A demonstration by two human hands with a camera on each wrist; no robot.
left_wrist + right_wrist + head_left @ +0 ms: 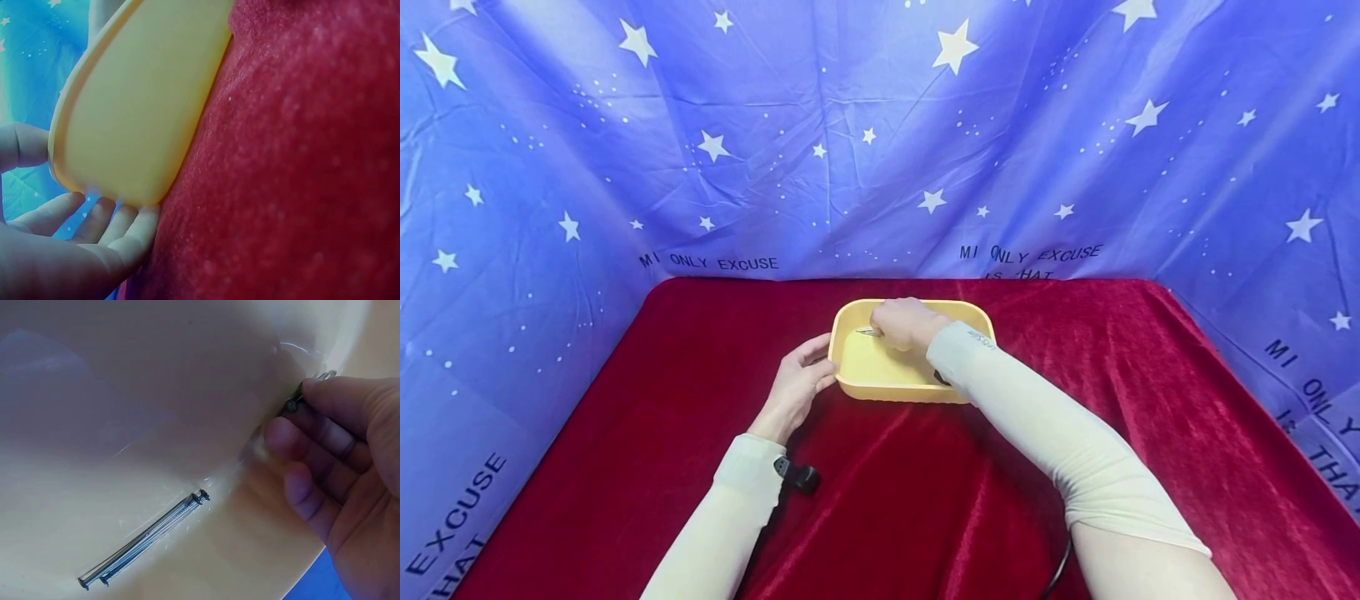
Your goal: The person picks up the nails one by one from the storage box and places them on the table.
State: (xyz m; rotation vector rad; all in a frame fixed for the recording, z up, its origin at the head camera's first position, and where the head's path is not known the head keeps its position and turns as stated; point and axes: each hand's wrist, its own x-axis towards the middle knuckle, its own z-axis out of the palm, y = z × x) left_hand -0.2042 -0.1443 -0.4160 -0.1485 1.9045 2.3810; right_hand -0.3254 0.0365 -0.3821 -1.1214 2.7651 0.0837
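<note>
A yellow rectangular plastic tub (880, 390) with rounded corners stands on the red cloth. Inside it, my right hand (904, 323) reaches down near the back wall, and its thumb and forefinger pinch dark, shiny metal nails (291, 406), mostly hidden by the fingers. Several silver nails (147, 539) lie side by side on the tub floor, close to the wall. From outside, my left hand (797, 383) touches the tub's left end. Its fingertips (125, 215) are spread along that end wall, with the thumb apart at the rim.
Dark red velvet cloth (647, 450) covers the table. A blue curtain with white stars (820, 183) hangs behind and along both sides. A black wrist camera (799, 477) sits at the left cuff, and a black cable (1060, 567) runs below the right arm.
</note>
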